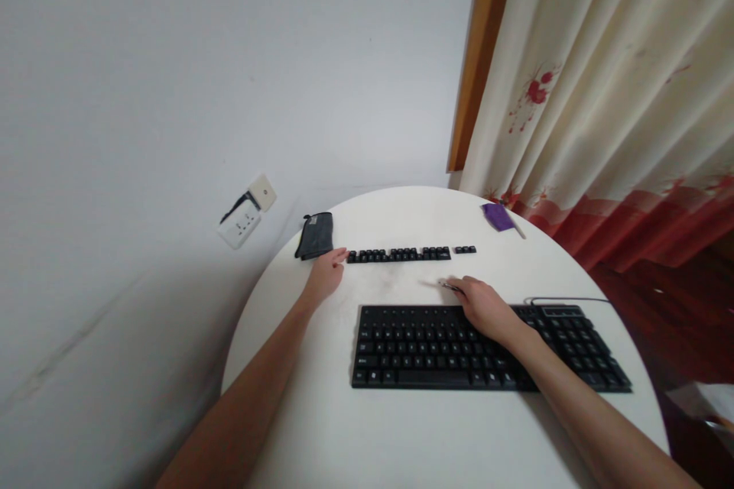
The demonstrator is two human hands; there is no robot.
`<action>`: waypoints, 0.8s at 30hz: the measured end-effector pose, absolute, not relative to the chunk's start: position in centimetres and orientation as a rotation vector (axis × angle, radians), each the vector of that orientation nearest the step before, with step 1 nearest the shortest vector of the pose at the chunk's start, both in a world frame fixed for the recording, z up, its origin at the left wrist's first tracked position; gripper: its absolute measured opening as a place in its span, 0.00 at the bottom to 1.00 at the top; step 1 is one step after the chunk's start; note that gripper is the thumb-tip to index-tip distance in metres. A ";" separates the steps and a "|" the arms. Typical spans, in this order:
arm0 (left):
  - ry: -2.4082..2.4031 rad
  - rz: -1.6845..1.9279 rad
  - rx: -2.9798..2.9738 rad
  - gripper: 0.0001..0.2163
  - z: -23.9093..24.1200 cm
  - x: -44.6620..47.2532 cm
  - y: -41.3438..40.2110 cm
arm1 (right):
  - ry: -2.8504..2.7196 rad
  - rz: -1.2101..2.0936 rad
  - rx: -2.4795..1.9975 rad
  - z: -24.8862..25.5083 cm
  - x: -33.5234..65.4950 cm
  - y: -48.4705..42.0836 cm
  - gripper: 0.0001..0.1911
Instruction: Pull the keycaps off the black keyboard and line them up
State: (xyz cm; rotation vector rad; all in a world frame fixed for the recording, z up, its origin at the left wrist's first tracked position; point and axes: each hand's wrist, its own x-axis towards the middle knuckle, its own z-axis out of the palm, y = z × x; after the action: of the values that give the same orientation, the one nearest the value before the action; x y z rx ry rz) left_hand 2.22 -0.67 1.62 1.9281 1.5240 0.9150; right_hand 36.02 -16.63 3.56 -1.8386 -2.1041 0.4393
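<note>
A row of loose black keycaps (406, 254) lies across the white table, with a short group (465, 250) set apart at its right end. My left hand (328, 273) is at the row's left end, fingers stretched out and at or touching the first keycap. Above the back edge of the black keyboard (433, 378), my right hand (482, 304) is closed on a slim tool (449, 286) with a thin, pale tip pointing left. Its exact kind is too small to make out. My right hand and forearm cover part of the keyboard.
A dark zip pouch (317, 235) lies at the table's back left, by the wall. Toward the back right is a purple cloth-like item (498, 217) with a pale stick. The keyboard's cable (567, 299) runs right. A curtain (608, 92) hangs beyond the round table (321, 428).
</note>
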 end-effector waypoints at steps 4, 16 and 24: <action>1.560 0.878 1.980 0.24 1.7 2.3 -0.7 | -2.094 0.435 -1.826 3.6 36.0 -16.7 0.19; 1.580 0.818 2.048 0.24 2.0 2.4 -1.0 | -2.088 0.432 -1.800 3.3 36.1 -16.7 0.19; 1.574 0.815 2.063 0.25 1.9 2.3 -1.0 | -2.091 0.426 -1.784 3.2 36.2 -16.7 0.19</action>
State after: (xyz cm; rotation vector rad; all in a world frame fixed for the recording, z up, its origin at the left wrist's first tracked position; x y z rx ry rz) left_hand 2.31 -0.97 1.88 2.0632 1.5740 0.8146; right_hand 36.23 -16.73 3.23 -1.7842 -2.0914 0.4262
